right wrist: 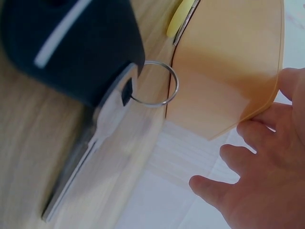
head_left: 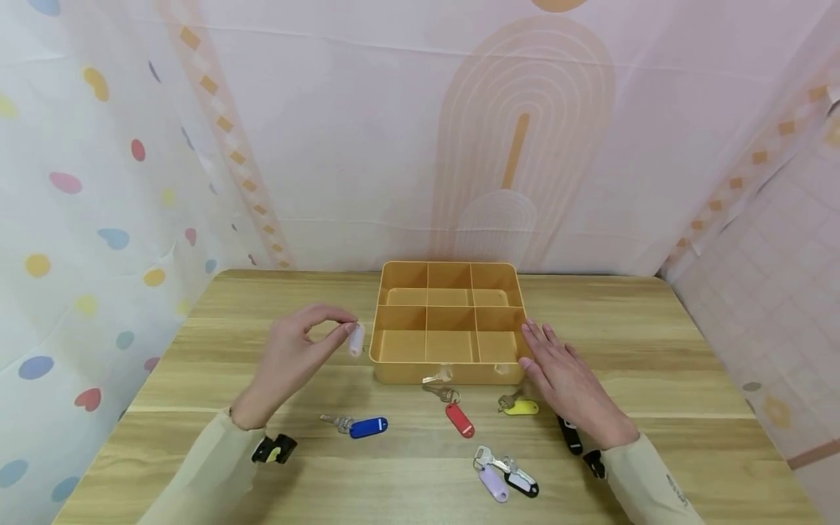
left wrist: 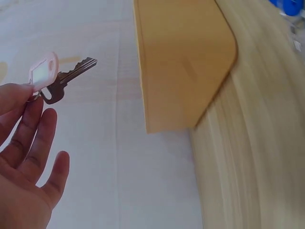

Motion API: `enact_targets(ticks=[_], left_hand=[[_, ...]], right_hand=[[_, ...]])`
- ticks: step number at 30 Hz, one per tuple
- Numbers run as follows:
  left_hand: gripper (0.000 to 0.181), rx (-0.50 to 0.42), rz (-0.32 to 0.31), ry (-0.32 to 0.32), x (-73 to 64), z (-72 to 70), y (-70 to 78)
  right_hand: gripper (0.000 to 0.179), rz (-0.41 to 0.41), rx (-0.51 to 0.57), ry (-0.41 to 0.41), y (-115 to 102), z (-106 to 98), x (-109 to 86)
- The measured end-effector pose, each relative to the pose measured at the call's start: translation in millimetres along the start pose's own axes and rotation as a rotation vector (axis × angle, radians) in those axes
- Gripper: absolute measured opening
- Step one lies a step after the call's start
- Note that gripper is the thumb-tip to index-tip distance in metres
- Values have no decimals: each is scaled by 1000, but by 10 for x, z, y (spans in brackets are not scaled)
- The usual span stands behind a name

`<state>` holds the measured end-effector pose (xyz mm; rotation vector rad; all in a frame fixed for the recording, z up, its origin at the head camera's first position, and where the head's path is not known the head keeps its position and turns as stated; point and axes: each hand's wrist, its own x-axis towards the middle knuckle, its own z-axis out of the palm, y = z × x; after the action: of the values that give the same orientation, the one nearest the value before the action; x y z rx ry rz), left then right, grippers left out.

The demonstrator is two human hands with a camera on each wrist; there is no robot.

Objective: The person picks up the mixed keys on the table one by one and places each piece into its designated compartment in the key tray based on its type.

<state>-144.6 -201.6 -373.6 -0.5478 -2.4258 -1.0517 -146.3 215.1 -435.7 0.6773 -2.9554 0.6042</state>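
Left hand (head_left: 298,351) is pinching a pink tag (head_left: 356,340) with its key (left wrist: 78,70), just left of the box; right hand (head_left: 566,373) is resting on the box's right side, fingers spread. Nearest on the table (head_left: 413,467), a purple tag (head_left: 494,484) and a black-edged white tag (head_left: 522,483) are lying together; beyond them come blue (head_left: 369,428), red (head_left: 460,421) and yellow tags (head_left: 523,407). Farther off, the divided box (head_left: 400,374) is standing before a patterned cloth (head_left: 341,146). Sorting keys into compartments (head_left: 402,345) seems the step in hand; the next move is probably calling for lifting the pink tag over the rim while steadying the box.
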Motion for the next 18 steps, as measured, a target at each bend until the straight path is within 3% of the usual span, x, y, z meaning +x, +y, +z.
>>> enact_targets(ticks=[12,18], left_hand=[[8,-69,-18,41,436,292,-13],[13,-124,-105,18,611,432,-55]], right_hand=[[62,4,-5,0,35,-3,15],[62,7,0,-1,41,-17,-1]])
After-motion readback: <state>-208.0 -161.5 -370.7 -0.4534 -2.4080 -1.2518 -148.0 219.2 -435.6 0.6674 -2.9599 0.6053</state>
